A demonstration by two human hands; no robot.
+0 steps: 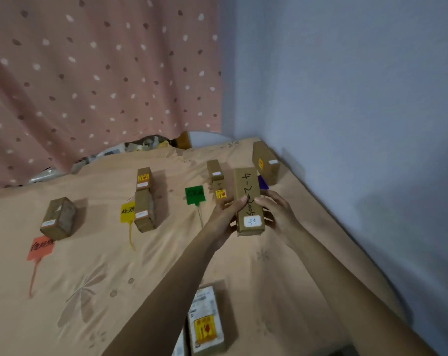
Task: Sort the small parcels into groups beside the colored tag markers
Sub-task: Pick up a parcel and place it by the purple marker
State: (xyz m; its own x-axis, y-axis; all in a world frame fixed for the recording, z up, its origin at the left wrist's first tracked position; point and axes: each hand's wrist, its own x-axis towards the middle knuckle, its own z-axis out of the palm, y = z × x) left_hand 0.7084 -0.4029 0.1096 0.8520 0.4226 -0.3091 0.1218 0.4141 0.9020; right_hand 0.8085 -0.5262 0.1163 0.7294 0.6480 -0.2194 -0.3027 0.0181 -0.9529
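so both hands are on the long parcel point(249, 201), left hand point(224, 217) and right hand point(279, 214) pinching its sides, held above the bed. its long axis points away, toward the purple tag point(263, 182) just behind, so the right hand looks nearer.

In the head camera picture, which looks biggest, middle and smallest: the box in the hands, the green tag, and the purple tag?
1. The box, held by the left hand and right hand, though it sits nearer the camera.
2. The green tag.
3. The purple tag, mostly hidden behind the box, so unsure.
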